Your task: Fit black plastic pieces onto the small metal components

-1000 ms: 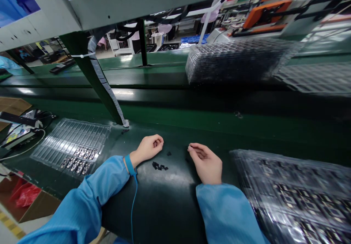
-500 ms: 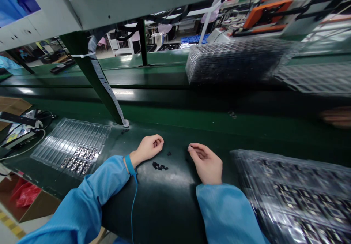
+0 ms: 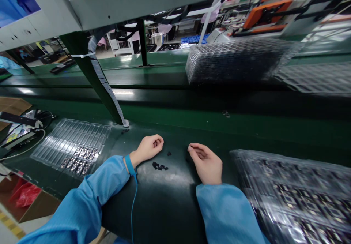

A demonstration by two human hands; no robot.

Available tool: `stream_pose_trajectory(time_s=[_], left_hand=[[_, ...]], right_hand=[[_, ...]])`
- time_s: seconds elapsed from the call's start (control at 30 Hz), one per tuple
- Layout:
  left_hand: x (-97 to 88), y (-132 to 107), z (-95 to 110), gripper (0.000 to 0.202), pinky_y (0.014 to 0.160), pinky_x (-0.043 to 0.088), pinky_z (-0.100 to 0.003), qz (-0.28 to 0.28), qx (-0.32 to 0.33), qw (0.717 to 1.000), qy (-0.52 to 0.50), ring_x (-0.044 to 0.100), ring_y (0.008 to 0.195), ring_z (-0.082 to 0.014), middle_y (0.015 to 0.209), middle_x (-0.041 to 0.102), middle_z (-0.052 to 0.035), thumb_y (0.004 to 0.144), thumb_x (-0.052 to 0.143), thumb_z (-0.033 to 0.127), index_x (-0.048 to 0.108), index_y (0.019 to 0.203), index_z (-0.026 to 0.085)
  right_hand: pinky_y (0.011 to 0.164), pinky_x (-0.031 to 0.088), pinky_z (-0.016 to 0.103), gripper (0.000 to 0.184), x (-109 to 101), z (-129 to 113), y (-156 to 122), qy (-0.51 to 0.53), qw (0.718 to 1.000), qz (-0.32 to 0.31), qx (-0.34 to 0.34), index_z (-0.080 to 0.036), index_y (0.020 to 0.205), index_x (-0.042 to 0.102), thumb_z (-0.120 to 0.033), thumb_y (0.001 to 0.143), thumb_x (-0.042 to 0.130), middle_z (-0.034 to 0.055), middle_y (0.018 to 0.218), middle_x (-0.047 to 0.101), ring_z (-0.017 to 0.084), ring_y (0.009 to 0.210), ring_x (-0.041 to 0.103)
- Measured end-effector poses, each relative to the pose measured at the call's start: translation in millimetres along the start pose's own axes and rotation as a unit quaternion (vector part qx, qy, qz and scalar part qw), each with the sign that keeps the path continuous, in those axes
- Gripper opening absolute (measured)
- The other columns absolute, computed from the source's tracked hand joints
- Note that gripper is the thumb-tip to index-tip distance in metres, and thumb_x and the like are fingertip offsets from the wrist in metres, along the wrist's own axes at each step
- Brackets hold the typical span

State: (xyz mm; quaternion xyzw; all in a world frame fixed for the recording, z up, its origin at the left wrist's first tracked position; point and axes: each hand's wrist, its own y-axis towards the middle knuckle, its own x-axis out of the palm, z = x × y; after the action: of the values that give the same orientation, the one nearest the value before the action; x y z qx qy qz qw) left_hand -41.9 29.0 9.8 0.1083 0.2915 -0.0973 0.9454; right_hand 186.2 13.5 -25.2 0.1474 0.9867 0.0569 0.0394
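My left hand (image 3: 150, 147) rests on the dark green work surface (image 3: 164, 214) with its fingers curled in; whatever may be inside is hidden. A blue wrist strap (image 3: 129, 164) with a cord goes round that wrist. To the right, my right hand (image 3: 207, 161) has thumb and fingertips pinched together; anything between them is too small to name. Between the hands lies a little heap of small black pieces (image 3: 159, 166), with another black piece (image 3: 169, 153) just above it. Neither hand touches them.
On the left lies a clear plastic tray (image 3: 68, 134) partly filled with small electronic modules (image 3: 79, 160). Stacked trays with modules (image 3: 301, 196) stand at right. Behind runs a conveyor belt (image 3: 175, 117), carrying a small clear item (image 3: 226, 114). A green post (image 3: 93, 79) rises at left.
The small clear item on the belt has shifted a little to the left. Another person's hand at the right edge has gone out of view. My two hands have stayed in place.
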Motion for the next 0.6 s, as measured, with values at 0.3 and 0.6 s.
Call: stream_pose_trajectory(time_s=[0.3, 0.6], left_hand=[[-0.4, 0.3, 2.1, 0.012, 0.062, 0.042, -0.021, -0.003, -0.005, 1.0, 0.002, 0.055, 0.064, -0.0106, 0.071, 0.062, 0.0007, 0.082, 0.056, 0.017, 0.066, 0.087, 0.017], [-0.1, 0.3, 0.5, 0.011, 0.062, 0.042, -0.02, -0.001, -0.002, 1.0, 0.006, 0.055, 0.063, -0.0102, 0.071, 0.062, 0.0013, 0.083, 0.056, 0.017, 0.066, 0.088, 0.017]], right_hand=[[0.077, 0.061, 0.04, 0.034, 0.0, -3.3, -0.1, -0.007, 1.0, -0.002, -0.003, -0.018, 0.091, 0.074, -0.045, 0.072, 0.078, 0.0096, 0.087, 0.075, 0.024, 0.078, 0.073], [0.08, 0.061, 0.041, 0.034, -0.8, 0.3, 0.3, -0.015, 1.0, -0.004, -0.003, -0.018, 0.093, 0.073, -0.045, 0.073, 0.077, 0.0094, 0.087, 0.075, 0.025, 0.08, 0.073]])
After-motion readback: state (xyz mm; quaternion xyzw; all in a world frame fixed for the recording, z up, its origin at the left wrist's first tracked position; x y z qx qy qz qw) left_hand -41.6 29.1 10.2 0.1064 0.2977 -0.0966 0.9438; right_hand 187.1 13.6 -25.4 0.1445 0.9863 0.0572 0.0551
